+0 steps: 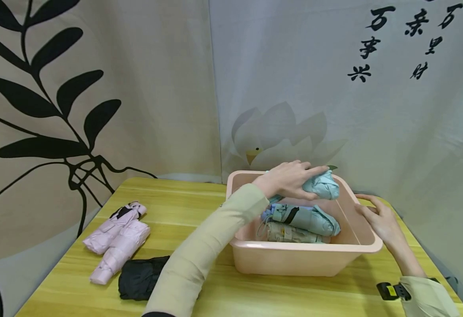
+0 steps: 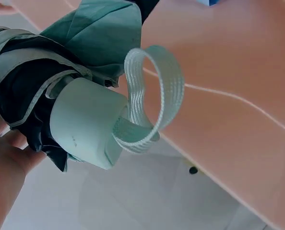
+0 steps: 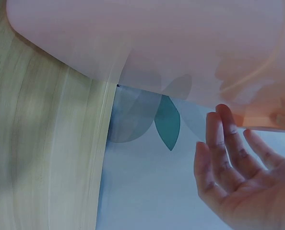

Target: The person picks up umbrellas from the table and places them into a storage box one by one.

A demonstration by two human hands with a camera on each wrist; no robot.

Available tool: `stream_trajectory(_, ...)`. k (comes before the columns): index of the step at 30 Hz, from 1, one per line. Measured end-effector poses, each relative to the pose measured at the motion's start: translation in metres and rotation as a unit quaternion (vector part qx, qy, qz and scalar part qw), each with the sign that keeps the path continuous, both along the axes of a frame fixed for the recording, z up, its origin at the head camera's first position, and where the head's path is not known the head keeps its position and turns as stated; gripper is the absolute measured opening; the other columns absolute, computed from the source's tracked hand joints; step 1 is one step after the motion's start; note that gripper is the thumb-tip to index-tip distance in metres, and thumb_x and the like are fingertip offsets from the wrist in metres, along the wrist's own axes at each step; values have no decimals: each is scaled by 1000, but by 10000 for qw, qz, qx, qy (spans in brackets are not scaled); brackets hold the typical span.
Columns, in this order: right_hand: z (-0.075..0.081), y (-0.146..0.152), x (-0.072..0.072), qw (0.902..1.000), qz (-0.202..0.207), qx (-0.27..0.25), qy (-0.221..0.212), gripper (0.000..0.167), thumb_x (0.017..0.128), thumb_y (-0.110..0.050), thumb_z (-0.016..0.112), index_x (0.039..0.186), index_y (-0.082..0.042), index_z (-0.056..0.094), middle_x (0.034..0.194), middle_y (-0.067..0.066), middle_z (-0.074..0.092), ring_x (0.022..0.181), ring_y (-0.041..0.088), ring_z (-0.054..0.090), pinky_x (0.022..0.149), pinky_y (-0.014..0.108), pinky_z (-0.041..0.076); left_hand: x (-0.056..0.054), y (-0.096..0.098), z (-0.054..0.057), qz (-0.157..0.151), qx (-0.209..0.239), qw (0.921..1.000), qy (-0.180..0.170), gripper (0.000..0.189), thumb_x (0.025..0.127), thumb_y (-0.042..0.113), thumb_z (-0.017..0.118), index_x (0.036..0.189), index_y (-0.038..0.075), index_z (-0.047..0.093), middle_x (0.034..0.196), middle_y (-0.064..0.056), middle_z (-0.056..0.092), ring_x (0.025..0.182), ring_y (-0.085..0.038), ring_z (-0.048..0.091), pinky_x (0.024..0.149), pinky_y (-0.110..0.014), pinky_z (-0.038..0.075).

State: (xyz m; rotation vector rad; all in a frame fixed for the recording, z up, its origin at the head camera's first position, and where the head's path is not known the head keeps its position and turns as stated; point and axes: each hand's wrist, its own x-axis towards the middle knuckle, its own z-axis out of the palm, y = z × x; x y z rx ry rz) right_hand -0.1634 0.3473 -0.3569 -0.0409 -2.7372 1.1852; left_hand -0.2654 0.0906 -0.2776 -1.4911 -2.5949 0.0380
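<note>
My left hand [image 1: 288, 179] grips a light blue folded umbrella [image 1: 323, 186] over the back part of a pink plastic basin [image 1: 294, 259]. In the left wrist view the umbrella's pale mint handle [image 2: 87, 122] points away from the fingers, with a ribbed wrist strap [image 2: 173, 93] looping from its end. Beneath the hand, a blue-green folded umbrella [image 1: 310, 220] with a black band and a grey-beige one [image 1: 294, 234] lie side by side in the basin. My right hand [image 1: 379, 218] rests at the basin's right rim, its fingers loosely extended along the outer wall.
Two pale pink folded umbrellas [image 1: 122, 248] lie on the left of the wooden table [image 1: 183, 207]. Nearer, a black folded umbrella [image 1: 142, 277] is partly covered by my left sleeve. A printed cloth [image 1: 168, 88] hangs behind the table.
</note>
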Motion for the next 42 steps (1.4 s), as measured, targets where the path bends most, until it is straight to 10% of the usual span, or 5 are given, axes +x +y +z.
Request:
stream_trajectory(17,1,-1,0,10000,-19,-49,25,53,99,-36,45,138,2,42,112,34,63,68,-4,62,59,26,52,-9,33,-34,455,-482,9973,-313,80,88,65,47,153,35,11,148,-1,41,132,-18,45,105,-32,41)
stream_trajectory(25,2,1,-1,9999,-93,-94,94,53,98,-35,49,134,2,46,92,7,74,66,-1,64,59,26,52,-13,41,-45,488,-699,9963,-59,80,89,66,43,153,34,7,154,0,32,138,-20,39,112,-33,34)
stream_trajectory(34,1,1,-1,9999,-65,-73,112,52,98,-35,48,134,3,45,99,20,71,67,-2,63,59,26,52,-10,46,-52,571,-844,9945,-232,80,91,64,41,154,32,4,157,2,24,140,-19,34,107,-32,40)
stream_trajectory(42,1,2,-2,9998,-110,-72,122,52,97,-35,50,133,2,47,89,-3,72,68,-4,62,60,24,51,-12,45,-52,60,-76,9999,-72,51,100,40,39,148,25,30,143,0,44,123,-13,52,99,-25,44)
